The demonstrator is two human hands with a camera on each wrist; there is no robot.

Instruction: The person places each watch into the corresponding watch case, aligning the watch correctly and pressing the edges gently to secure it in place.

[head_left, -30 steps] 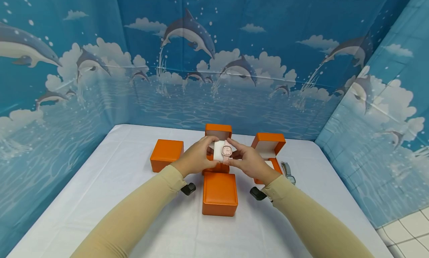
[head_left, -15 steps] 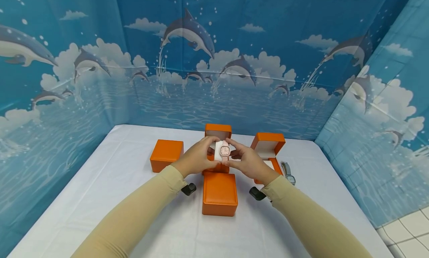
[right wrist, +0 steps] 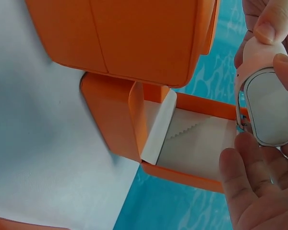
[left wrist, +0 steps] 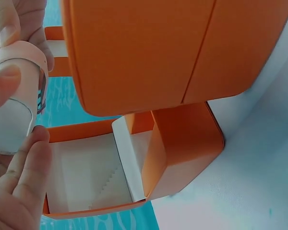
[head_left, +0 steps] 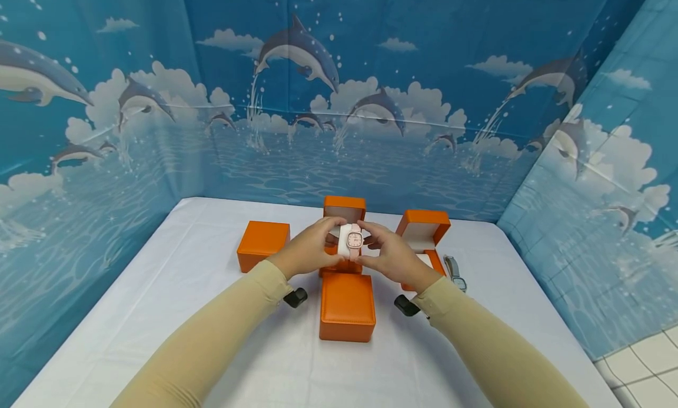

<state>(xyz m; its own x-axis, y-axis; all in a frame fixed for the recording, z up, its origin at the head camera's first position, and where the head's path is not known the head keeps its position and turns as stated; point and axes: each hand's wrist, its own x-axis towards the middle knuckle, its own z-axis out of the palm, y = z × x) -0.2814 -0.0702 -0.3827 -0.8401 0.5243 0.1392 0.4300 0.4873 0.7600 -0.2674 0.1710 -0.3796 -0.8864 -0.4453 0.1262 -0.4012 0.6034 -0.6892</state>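
A white watch cushion point(head_left: 344, 241) with a pink wristwatch point(head_left: 355, 239) strapped round it is held up between my two hands. My left hand point(head_left: 305, 249) grips the cushion's left end between thumb and fingers. My right hand point(head_left: 394, 255) grips the other end, where the pink strap point(right wrist: 259, 60) wraps round, with the thumb at its edge. Behind and below them an orange watch box point(head_left: 345, 206) stands open; the left wrist view shows its pale inside point(left wrist: 86, 172). In front of it sits a closed orange box point(head_left: 347, 305).
Another closed orange box point(head_left: 263, 243) stands to the left. At the right is an open orange box point(head_left: 425, 225) with a white cushion in it, partly behind my right hand. A grey watch point(head_left: 455, 274) lies beside that box on the white tablecloth point(head_left: 254, 361).
The pink watch and its cushion have shifted slightly left and turned a little between my hands. Both hands keep their hold, and the boxes stay where they were.
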